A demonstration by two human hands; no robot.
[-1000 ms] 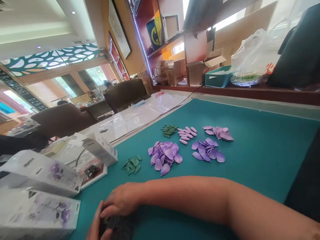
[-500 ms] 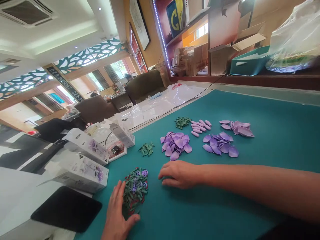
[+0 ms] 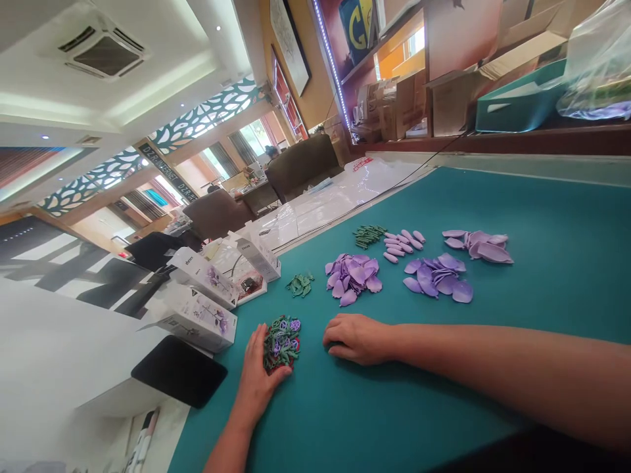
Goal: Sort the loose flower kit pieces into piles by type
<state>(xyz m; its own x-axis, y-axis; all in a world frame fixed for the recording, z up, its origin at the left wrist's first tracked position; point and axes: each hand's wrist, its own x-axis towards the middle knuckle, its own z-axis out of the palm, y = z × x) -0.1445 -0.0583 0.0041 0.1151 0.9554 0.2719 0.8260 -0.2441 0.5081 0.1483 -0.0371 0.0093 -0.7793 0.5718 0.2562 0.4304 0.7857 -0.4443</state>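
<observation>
My left hand (image 3: pixel 257 374) lies against the left and near edge of a mixed pile of green, purple and red small pieces (image 3: pixel 283 343), its thumb apart from the fingers. My right hand (image 3: pixel 359 338) rests on the green mat (image 3: pixel 394 420), fingers loosely curled and bunched, right of that pile; what is under them is hidden. Beyond it are a heap of purple petals (image 3: pixel 352 276) and a second petal heap (image 3: pixel 440 276). Farther off sit pale pink petals (image 3: pixel 480 246), pink pods (image 3: pixel 404 246), green stem pieces (image 3: pixel 369 235) and small green leaves (image 3: pixel 300 284).
White boxes with flower pictures (image 3: pixel 197 318) stand at the mat's left edge, beside a black flat pad (image 3: pixel 180 371). Farther back are chairs (image 3: pixel 303 167), cartons on a shelf (image 3: pixel 394 108), a teal bin (image 3: pixel 517 105) and a clear plastic bag (image 3: pixel 599 72).
My left hand has pushed the mixed pile together into a smaller, more compact heap. The view has shifted. My right hand stays on the mat, its fingers a little more curled.
</observation>
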